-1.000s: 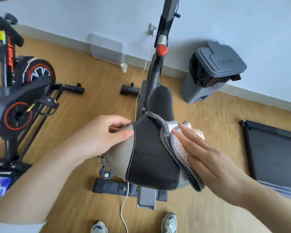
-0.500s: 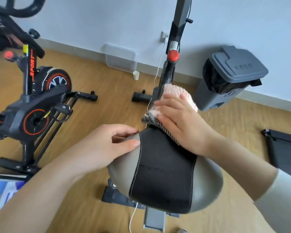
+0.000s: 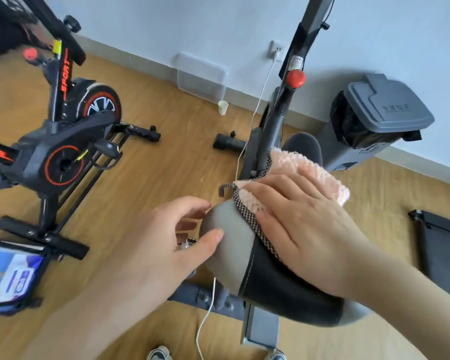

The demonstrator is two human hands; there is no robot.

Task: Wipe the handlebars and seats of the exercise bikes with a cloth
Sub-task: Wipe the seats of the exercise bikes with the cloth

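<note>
Past my right hand (image 3: 304,222) a grey lidded bin (image 3: 382,118) with a black liner stands against the wall, and a dark mat (image 3: 444,245) lies on the floor (image 3: 151,178) out to that side. Beyond my left hand (image 3: 166,245) is a second bike (image 3: 63,152), black with orange rings. A paper cup (image 3: 223,107) and a clear box (image 3: 200,76) sit by the skirting. A white cable (image 3: 255,113) drops from the wall plug and passes under the seat (image 3: 276,276). The post with its red knob (image 3: 296,78) rises just ahead of my fingers. My right hand hides much of the seat's top

The seat is smooth, a black centre strip stitched to rounded grey sides. The cloth (image 3: 320,175) is fluffy pink with a black-and-white checked edge, and it spreads over the seat's narrow front

My right hand lies flat, fingers straight, pressing the cloth onto the seat. My left holds the seat's left side loosely, thumb on the grey panel, fingers curling beneath

Half a second ago my right hand was up at the nose with the cloth bunched under it. It has now drawn back toward the wide part, and my left has kept to the same side
</note>
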